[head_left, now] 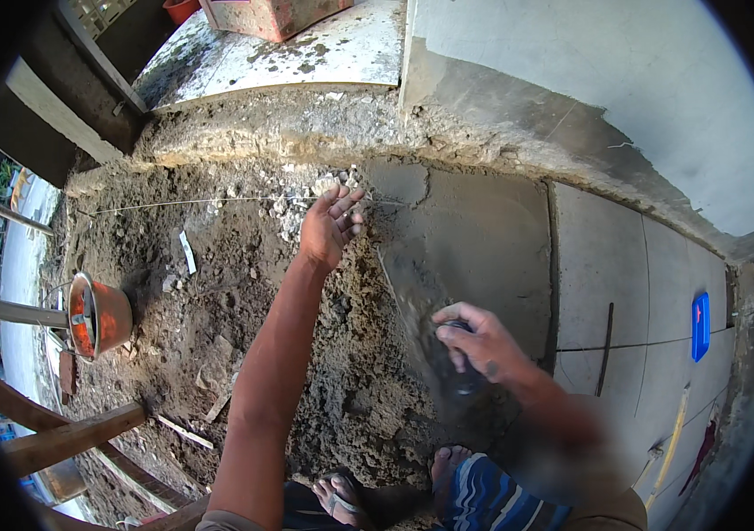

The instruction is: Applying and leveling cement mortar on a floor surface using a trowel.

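Note:
My right hand grips the dark handle of a trowel. Motion smears the trowel's long blade, which lies over the edge of the wet grey mortar. Smoothed mortar spreads up to the laid tiles on the right. Farther forward, my left hand is held palm up with its fingers loosely curled and apart, nothing visible in it. It is at a taut string that crosses the ground from the left; whether it touches the string I cannot tell. Rough, lumpy mortar lies below that hand.
Large grey tiles carry a blue plastic container, a dark rod and a yellow stick. An orange bucket stands on the soil at left, near wooden beams. A part-plastered wall rises at the far right.

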{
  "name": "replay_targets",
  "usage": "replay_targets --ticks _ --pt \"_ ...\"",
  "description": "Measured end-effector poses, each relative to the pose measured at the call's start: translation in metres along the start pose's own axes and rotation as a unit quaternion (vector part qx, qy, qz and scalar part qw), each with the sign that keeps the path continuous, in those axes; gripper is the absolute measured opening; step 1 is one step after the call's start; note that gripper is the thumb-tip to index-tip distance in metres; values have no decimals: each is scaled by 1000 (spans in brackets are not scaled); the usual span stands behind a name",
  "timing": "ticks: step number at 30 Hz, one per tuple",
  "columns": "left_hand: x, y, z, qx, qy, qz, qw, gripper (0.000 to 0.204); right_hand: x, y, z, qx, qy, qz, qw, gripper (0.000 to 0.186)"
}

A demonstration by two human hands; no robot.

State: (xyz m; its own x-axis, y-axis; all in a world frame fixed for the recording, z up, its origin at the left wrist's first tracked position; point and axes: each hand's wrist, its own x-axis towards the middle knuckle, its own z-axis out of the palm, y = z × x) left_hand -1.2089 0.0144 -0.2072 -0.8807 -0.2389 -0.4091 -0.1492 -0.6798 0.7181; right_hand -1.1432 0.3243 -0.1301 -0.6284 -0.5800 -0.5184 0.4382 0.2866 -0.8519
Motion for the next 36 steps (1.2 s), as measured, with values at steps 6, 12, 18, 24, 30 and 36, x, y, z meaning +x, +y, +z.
replay_targets --ticks 6,12,18,24,30,36 --pt "-1 5 -3 -21 -19 2 1000 30 73 18 32 64 80 -159 982 27" --pt "-1 -4 5 -64 -12 -7 998 38 165 -7 39 149 100 -176 968 23" --pt "-4 -6 3 -71 -9 -7 997 47 189 -12 32 11 171 -152 973 22" --pt "-12 -9 5 -78 -18 -2 997 52 182 -5 11 24 199 -138 970 20" --pt "-24 -8 7 -91 -14 -3 996 62 172 -3 -3 15 210 -136 968 23" --pt "-29 -9 12 -85 -5 1 996 70 159 -3 -16 39 233 -120 964 21"
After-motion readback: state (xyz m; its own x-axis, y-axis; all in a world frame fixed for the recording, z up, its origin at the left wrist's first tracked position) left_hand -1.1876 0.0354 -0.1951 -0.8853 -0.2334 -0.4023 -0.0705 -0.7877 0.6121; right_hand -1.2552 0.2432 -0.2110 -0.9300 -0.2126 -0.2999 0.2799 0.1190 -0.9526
